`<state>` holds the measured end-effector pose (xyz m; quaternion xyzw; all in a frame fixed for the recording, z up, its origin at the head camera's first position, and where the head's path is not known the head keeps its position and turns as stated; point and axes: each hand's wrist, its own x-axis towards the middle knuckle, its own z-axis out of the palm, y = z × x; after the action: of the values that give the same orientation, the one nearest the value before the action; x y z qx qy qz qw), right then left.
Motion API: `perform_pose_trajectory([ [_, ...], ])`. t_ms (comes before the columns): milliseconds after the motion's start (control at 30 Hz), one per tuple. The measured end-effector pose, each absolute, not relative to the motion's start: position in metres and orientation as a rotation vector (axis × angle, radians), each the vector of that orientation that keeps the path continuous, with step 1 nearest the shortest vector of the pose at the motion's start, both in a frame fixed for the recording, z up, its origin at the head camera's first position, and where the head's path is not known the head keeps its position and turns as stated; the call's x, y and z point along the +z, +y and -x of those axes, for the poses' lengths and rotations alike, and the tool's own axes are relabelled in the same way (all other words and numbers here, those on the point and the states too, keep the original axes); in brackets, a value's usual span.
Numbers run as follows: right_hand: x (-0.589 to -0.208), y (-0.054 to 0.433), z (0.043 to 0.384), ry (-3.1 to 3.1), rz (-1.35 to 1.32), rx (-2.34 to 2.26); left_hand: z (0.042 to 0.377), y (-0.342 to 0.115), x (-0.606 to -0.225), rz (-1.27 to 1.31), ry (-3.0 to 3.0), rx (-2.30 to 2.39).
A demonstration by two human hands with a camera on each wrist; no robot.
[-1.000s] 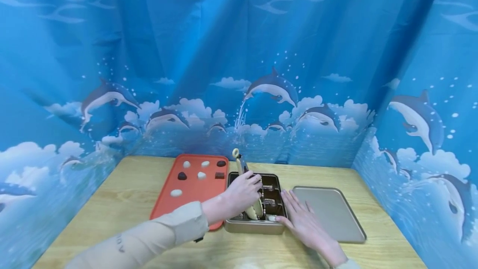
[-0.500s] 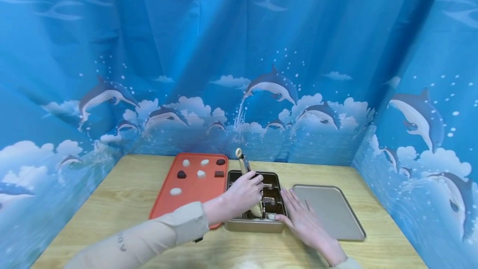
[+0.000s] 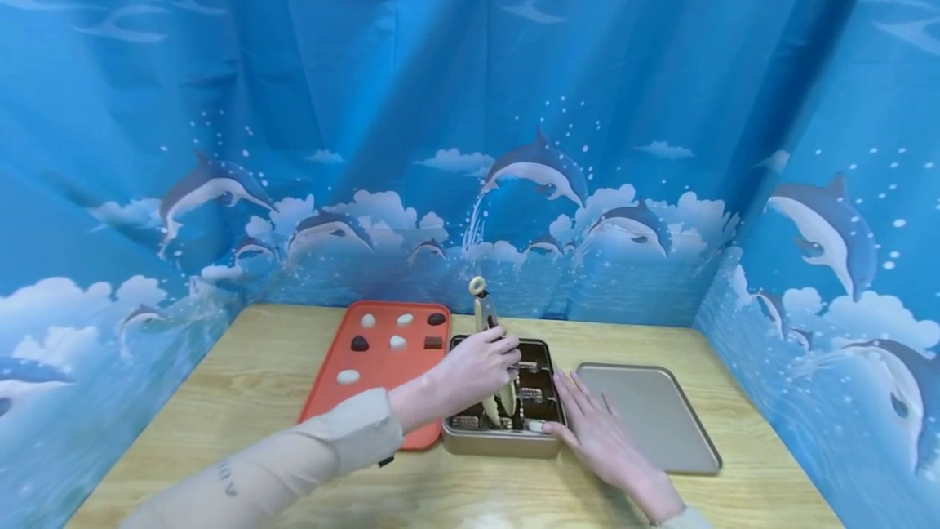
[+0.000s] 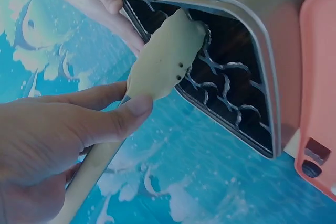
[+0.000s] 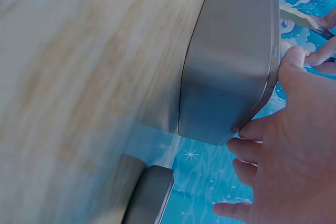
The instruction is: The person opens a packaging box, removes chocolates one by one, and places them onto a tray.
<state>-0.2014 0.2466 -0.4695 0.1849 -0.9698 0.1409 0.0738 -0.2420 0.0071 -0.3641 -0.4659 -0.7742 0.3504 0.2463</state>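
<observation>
My left hand (image 3: 479,364) grips a pair of cream tongs (image 3: 481,313), ring end up. The tongs' scalloped tips (image 4: 165,51) reach down into the front middle part of a bronze tin (image 3: 499,446). Their two arms stand somewhat apart; whether anything lies between the tips I cannot tell. Dark dividers with wavy edges split the tin into compartments. A white piece (image 3: 536,425) sits in the front right one. My right hand (image 3: 598,435) rests against the tin's right side with straight fingers, its thumb at the front right corner of the rim.
Left of the tin lies a red tray (image 3: 323,398) with several white and dark chocolate-like pieces (image 3: 397,342). To the right a flat bronze lid (image 3: 654,415) lies on the wooden table (image 3: 220,398). A blue dolphin-print curtain (image 3: 470,104) hangs behind.
The tongs have swung from leaning left to more upright, their arms have spread apart, and the front left compartment has come into view. The right hand has stayed in place.
</observation>
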Motion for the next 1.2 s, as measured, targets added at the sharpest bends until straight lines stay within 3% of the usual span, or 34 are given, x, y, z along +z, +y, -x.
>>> perform_pose_trajectory([
  [233, -0.468, 0.247, 0.201, -2.917, -0.564, 0.409, 0.238, 0.025, -0.371, 1.285, -2.139, 1.045],
  [667, -0.469, 0.246, 0.2, -2.852, -0.571, 0.444, 0.239, 0.012, -0.362, 1.292, -2.066, 0.959],
  [1200, -0.468, 0.247, 0.2, -2.909, -0.565, 0.428, 0.251, 0.006, -0.383, 1.401, -2.006, 0.895],
])
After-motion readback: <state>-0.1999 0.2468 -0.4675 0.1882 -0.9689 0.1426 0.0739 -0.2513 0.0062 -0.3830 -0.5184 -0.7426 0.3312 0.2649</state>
